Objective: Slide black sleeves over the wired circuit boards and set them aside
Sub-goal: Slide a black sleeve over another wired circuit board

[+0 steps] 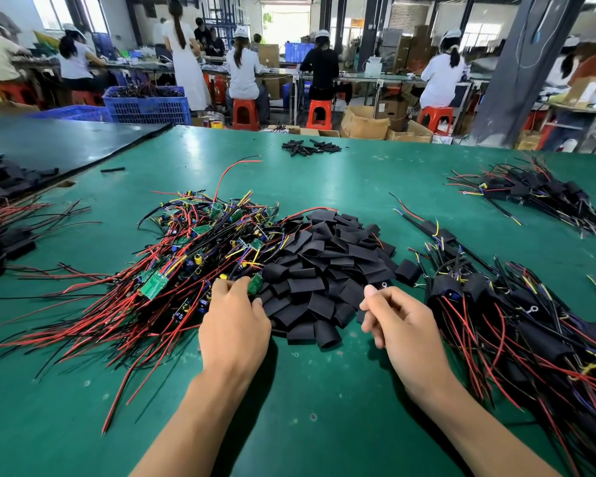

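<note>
A heap of small green circuit boards with red, black and yellow wires point(193, 256) lies on the green table point(324, 407), left of centre. Against its right side is a pile of flat black sleeves point(327, 270). My left hand point(234, 325) reaches into the near edge of the board heap, its fingertips on a green board point(256, 283); whether it grips it is hidden. My right hand point(396, 325) hovers with loosely curled fingers at the near right edge of the sleeve pile, holding nothing. Sleeved boards point(516, 315) are stacked to the right.
A second stack of sleeved boards point(537, 194) lies at the far right. Thin black tubes point(310, 147) sit near the far edge. More wired parts point(11, 232) lie at the left by a dark mat point(55, 142). Workers sit at benches beyond.
</note>
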Tool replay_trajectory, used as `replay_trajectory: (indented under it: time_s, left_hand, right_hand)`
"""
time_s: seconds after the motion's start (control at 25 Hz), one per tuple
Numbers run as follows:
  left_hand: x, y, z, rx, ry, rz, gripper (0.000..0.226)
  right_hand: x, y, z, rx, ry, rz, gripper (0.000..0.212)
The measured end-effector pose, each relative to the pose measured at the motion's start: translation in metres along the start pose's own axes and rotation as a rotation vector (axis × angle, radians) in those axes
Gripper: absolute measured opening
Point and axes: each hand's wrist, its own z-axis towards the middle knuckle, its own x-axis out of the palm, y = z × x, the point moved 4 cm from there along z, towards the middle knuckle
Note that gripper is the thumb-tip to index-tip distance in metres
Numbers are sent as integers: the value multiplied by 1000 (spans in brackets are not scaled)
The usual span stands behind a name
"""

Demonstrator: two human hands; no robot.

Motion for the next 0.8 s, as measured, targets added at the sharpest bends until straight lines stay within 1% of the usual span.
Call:
replay_trajectory:
  time_s: [0.08,0.16,0.24,0.28,0.36,0.48,0.56,0.64,0.72,0.8]
  left_hand:
    - [-1,-1,-1,35,-24,-40,32]
    - [-1,-2,-1,67,-31,-49,27]
    - [0,-1,0,81,-37,-52,23]
    - [-1,-1,1,84,-53,-69,21]
    - [-3,2,3,87,-100,-133,18]
    - [-7,2,1,137,-210,-265,19]
    - [-13,-1,-1,200,-303,-363,23]
    - [-16,-5,-3,254,-355,-449,28]
    - [-16,-9,-7,278,-350,-529,31]
    - [-14,-14,-15,304,-326,-612,30]
  right_hand:
    - [-1,-1,0,0,-6,-11,28]
    - [-1,-1,0,-27,-18,-60,20]
    - [0,-2,-2,-65,8,-117,9]
    - [2,-2,-3,-80,35,-161,8]
    - [8,-2,-7,-124,107,-306,15]
    - [16,-4,-12,-194,235,-587,41]
    - [18,-5,-13,-214,256,-688,45]
    - [17,-4,-13,-237,235,-699,37]
    - [16,-2,-12,-241,198,-658,26]
    - [14,-1,-11,-223,155,-589,20]
